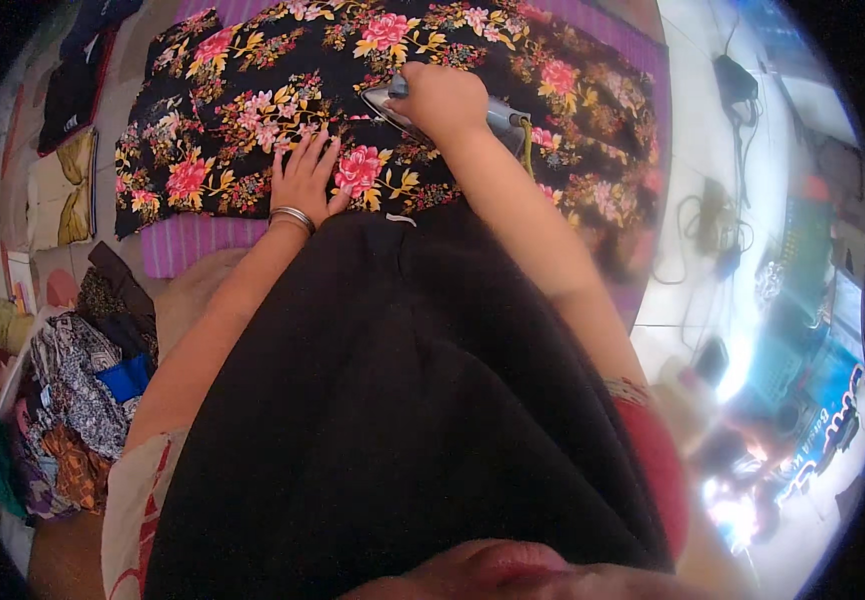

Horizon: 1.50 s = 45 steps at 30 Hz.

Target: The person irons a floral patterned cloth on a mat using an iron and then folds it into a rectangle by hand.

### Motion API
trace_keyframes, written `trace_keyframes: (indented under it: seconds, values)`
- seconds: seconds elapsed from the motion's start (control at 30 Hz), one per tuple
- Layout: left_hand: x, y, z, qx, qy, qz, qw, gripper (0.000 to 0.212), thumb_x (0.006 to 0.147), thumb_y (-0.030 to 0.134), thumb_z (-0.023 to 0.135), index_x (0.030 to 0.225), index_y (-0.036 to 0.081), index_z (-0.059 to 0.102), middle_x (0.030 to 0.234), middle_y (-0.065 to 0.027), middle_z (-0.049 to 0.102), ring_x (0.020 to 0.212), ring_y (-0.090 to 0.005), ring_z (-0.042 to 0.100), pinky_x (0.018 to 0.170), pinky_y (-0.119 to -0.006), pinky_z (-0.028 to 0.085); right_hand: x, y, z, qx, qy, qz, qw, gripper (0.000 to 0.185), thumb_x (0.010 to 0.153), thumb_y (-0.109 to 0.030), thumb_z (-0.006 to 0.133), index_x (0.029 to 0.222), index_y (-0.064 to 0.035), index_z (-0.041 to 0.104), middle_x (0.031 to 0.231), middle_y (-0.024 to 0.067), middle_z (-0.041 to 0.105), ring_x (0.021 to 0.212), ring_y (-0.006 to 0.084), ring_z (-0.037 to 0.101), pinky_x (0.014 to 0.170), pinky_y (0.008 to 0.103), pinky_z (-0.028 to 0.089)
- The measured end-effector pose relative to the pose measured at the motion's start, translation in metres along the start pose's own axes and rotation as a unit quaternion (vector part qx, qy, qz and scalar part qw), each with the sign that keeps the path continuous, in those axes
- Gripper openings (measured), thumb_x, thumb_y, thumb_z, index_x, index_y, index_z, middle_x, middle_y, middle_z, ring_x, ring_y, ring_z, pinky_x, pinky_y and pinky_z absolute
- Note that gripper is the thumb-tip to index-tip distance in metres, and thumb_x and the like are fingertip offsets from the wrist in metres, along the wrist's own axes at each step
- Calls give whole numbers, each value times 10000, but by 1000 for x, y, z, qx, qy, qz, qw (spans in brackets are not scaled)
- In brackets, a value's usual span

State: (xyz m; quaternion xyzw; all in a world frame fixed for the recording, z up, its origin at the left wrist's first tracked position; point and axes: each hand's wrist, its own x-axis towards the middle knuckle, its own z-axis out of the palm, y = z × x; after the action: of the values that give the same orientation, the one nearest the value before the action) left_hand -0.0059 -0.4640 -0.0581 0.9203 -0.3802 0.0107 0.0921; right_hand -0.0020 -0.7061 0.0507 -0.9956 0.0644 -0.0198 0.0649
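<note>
My right hand [444,101] grips the handle of an electric clothes iron [506,120], whose pointed tip faces left. Beneath the iron lies a black garment or cloth with pink and yellow flowers [252,124], spread wide. My left hand [305,172] rests on this fabric with its fingers apart, left of the iron and near the cloth's close edge. A metal bangle [294,217] circles my left wrist. Under the flowered fabric, a purple striped cloth [192,244] shows at the edges. The iron's soleplate is mostly hidden by my hand and forearm.
A yellowish cord [528,146] leaves the iron's rear. At left, crumpled clothes [76,375] are heaped, with folded cream and olive fabric [63,195] and dark folded clothes [69,109] farther off. Cables [740,161] lie on the pale tiled floor at right, near blurred teal and blue things [792,300].
</note>
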Motion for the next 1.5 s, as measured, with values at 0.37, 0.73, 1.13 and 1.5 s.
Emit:
trace_keyframes:
  seconds: [0.37,0.73,1.13,1.5]
  values:
    - [1,3,-2,3,-19,-12,1000,682,784,498,533,1371,177,403,1463,-38,312,1363,-221,252,1102,-517,120,-61,-3,-12,33,-124,-37,991,337,685,-423,712,819,-123,637,793,85,665,749,279,656,645,404,510]
    - [-2,3,-6,-3,-21,-6,1000,693,776,446,536,1387,161,375,1478,-51,288,1380,-233,218,1112,-506,88,-129,114,-35,-67,-81,258,960,344,746,-430,678,939,-150,626,816,112,672,744,292,660,653,406,510]
    - [4,2,1,16,-29,15,999,720,771,459,524,1400,150,357,1484,-61,286,1386,-242,216,1096,-524,123,-174,230,-52,-11,-77,343,936,448,681,-453,714,961,-111,639,913,170,665,851,337,643,761,437,504]
    - [4,-2,6,57,-35,40,997,738,780,455,530,1392,82,355,1473,-100,301,1383,-284,220,1093,-528,123,-255,230,-60,-59,5,390,919,456,705,-498,699,892,-93,600,828,163,660,798,334,644,665,438,497]
